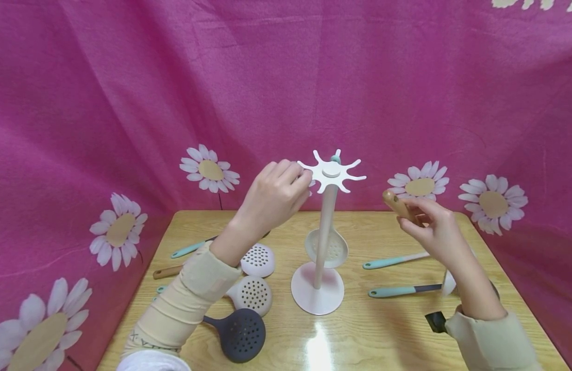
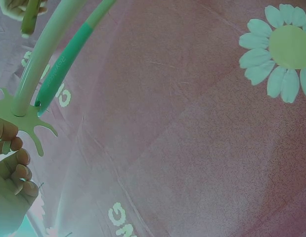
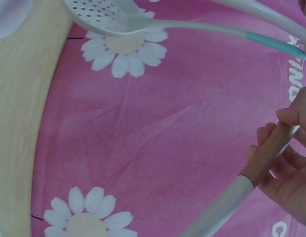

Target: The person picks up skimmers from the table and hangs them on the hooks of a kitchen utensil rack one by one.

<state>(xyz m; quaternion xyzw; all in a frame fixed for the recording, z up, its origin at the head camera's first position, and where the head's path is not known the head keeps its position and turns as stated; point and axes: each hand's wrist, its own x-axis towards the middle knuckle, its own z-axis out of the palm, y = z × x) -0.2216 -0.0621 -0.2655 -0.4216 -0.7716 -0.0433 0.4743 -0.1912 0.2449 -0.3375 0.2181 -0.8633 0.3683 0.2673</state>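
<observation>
A white utensil rack (image 1: 323,232) stands on the table, its star-shaped top (image 1: 331,174) spreading several hooked arms. My left hand (image 1: 279,190) is at the left side of that top, thumb and fingers pinching one arm of it; the left wrist view has the fingertips (image 2: 21,158) at the arm's end. On the rack's far side hangs a white skimmer (image 3: 106,15) by its teal handle (image 2: 66,69). To the right of the rack, my right hand (image 1: 432,226) grips the wooden handle (image 3: 271,153) of a utensil with a white shaft (image 3: 222,207), raised above the table.
At the left lie a dark skimmer (image 1: 242,335), a cream skimmer (image 1: 253,296), a white skimmer (image 1: 258,260) and several handles. Two teal-handled utensils (image 1: 391,292) lie at the right under my forearm. A pink flowered cloth (image 1: 267,77) hangs around the wooden table (image 1: 360,340).
</observation>
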